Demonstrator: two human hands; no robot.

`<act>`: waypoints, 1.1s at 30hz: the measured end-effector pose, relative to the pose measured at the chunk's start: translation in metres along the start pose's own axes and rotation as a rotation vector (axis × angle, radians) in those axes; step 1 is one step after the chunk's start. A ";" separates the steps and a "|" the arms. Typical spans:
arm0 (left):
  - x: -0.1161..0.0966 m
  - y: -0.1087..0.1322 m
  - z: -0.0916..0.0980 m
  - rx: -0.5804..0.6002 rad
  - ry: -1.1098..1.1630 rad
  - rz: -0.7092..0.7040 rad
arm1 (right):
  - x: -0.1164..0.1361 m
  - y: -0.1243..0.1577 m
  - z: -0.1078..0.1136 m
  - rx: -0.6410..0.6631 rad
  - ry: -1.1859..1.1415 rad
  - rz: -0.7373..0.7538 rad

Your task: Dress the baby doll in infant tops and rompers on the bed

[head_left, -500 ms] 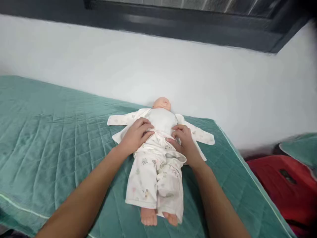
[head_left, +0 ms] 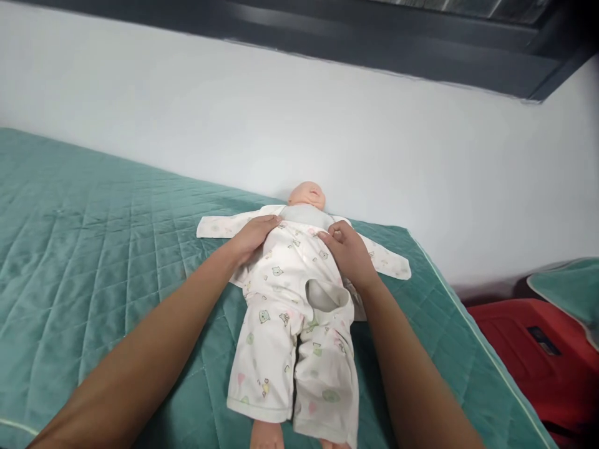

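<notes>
Noted a doll at centre of frame, lying face up on a green quilted sheet, head near the white wall. Found printed white trousers on the doll, running from mid-frame to the bottom edge, waistband up at the belly, just below the pale grey chest. Marked 1 oval opening between the legs, right of centre. Saw 2 bare feet at the hems, lower centre, partly cut off by the frame.

Observed the left hand, left of centre, fingers straight and drawn together, gripping the waistband; could not see the thumb. Observed the right hand, right of centre, fingers curled inward, thumb along the waistband, fabric pinched.

Logged a printed white shirt lying open under the doll, 2 sleeves spread out to left and right of centre. Recorded a red case at lower right, a green cloth above it, and a dark window frame across the top.
</notes>
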State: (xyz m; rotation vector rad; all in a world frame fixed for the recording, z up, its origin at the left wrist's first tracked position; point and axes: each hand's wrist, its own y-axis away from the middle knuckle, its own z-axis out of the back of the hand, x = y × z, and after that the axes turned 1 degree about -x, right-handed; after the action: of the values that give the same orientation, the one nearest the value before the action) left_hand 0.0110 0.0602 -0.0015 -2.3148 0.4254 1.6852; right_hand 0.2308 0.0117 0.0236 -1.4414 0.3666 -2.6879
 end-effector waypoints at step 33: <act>-0.034 0.039 0.042 0.234 -0.500 0.176 | -0.028 0.020 0.050 0.375 -0.129 -0.136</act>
State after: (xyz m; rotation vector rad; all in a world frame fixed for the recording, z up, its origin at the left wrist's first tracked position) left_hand -0.0508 0.0422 0.0170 -1.6575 0.6860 2.0823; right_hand 0.2867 -0.0113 0.0227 -1.5533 -0.2407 -2.5574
